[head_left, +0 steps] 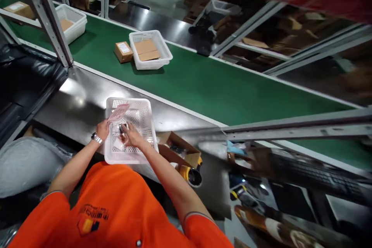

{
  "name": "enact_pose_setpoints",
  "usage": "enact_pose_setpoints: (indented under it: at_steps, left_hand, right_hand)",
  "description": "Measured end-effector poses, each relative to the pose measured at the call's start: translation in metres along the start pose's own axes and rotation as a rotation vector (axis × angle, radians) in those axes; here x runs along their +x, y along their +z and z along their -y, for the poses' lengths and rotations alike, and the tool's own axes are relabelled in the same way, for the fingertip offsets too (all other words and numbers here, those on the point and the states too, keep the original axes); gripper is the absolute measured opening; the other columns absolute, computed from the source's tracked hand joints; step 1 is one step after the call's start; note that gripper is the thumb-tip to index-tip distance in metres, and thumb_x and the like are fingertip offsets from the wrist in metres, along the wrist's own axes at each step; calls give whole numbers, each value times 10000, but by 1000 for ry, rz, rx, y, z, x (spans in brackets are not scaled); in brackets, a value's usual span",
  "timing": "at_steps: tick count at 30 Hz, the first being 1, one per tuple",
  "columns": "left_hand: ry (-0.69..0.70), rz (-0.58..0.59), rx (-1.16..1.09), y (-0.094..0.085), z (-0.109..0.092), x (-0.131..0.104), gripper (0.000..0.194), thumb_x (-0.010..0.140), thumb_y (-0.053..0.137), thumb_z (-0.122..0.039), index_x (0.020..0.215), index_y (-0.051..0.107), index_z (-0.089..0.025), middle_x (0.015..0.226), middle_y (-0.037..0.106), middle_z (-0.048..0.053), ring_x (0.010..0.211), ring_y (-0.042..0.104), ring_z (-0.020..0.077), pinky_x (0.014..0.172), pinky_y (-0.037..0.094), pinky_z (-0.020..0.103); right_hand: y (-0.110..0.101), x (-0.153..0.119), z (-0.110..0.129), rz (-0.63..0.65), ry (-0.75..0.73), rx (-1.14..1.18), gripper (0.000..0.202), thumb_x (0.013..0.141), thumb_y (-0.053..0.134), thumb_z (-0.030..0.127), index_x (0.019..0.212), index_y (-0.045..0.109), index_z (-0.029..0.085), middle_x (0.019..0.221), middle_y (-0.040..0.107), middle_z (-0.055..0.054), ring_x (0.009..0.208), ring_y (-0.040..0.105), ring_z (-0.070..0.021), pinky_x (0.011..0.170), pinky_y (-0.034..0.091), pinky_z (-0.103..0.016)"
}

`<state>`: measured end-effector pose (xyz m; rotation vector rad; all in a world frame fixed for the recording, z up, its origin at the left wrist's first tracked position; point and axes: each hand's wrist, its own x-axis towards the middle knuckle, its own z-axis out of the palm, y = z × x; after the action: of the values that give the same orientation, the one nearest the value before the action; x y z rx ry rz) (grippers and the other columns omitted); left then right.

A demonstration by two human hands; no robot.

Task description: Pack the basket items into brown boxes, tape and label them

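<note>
White basket (128, 158) on the table (72, 104), left hand (104, 130) on a pink slip (118, 112), right hand (132, 135) inside

From the head camera I looked down on the white basket at the near edge of the metal table, right in front of an orange shirt (116, 197). The left hand, with a silver watch (97, 138) at its wrist, was at the basket's left rim, thumb and fingers closed on the lower end of the printed pink slip, which slanted up over the basket. The right hand reached down into the basket with bent fingers at a small dark item (122, 128); I could not tell whether they gripped it or only touched it. Clear plastic (134, 115) lay farther back in the basket.

Just right of the basket I had an open cardboard box (178, 149), with a yellow-and-black object (190, 175) near it. Beyond the table ran a green belt (209, 93). On it stood a white tub (165, 58) holding flat cardboard (147, 49), a small labelled box (123, 52) just beside its left side, and another white tub (77, 29) well apart to the left. At the far right I made out a blurred keyboard (316, 174).
</note>
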<state>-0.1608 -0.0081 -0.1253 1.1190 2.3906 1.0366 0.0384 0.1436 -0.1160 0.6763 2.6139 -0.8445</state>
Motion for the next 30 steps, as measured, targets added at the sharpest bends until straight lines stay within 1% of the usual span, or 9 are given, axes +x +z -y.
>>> enact_pose_setpoints:
  at_steps: [3,6,8,11,15,20,23,27,30]
  left_hand:
    - [-12,15,-14,5,1,-3,315,1094,613,-102,1282,857,-167,1112,917,144,990,878,274,916,680,370]
    - [-9,34,-27,8,2,-4,317,1103,621,-102,1306,851,-183,1154,917,145,1034,881,278,954,685,375]
    - [1,42,-33,8,4,-4,313,1111,621,-111,1313,850,-180,1157,915,149,1033,877,281,952,687,381]
    - [12,60,-40,8,5,-5,324,1124,601,-118,1324,849,-175,1141,911,152,994,866,276,922,681,378]
    - [-3,85,-15,5,3,-5,321,1132,590,-110,1327,841,-159,1103,903,145,960,853,264,894,647,349]
    - [-30,75,13,-2,-7,-2,317,1116,582,-98,1282,849,-142,1080,896,148,953,843,260,881,628,336]
    - [-33,68,20,-7,-12,0,339,1096,565,-86,1263,858,-118,1064,895,170,940,844,274,877,634,358]
    - [-15,56,-1,-17,-14,0,343,1075,581,-132,1248,877,-138,1061,902,178,915,856,295,866,672,409]
    - [23,68,-38,-25,-21,3,365,1087,571,-179,1270,887,-181,1054,904,168,925,864,297,867,692,426]
  right_hand:
    - [13,39,23,193,51,-118,1765,512,1199,450,1937,175,257,1994,-13,-327,1825,-57,-652,1354,224,-938]
    - [24,43,28,257,54,-194,1696,574,1186,470,1935,193,272,1999,-17,-309,1827,-83,-641,1340,187,-963]
    - [31,30,23,185,30,-179,1467,672,1149,395,1896,347,282,2006,115,-277,1840,27,-605,1369,255,-894]
    - [40,5,14,56,22,-115,953,875,987,265,1745,599,286,1928,412,-205,1792,286,-503,1376,399,-721]
    - [47,-12,12,-35,42,-64,542,1003,788,177,1538,758,260,1674,690,-165,1554,572,-398,1278,524,-528]
    - [46,-11,13,-125,83,13,415,956,744,87,1352,805,195,1315,830,-136,1228,697,-315,1129,572,-431]
    - [38,-22,7,-214,50,105,383,904,752,100,1268,804,206,1224,842,-107,1144,729,-292,1085,605,-428]
    - [8,-76,-25,-513,4,253,310,960,728,262,1264,781,241,1265,830,-128,1186,749,-320,1105,628,-497]
    - [-24,-138,-69,-756,110,237,349,1049,618,372,1336,752,226,1306,799,-169,1245,720,-351,1144,607,-554]
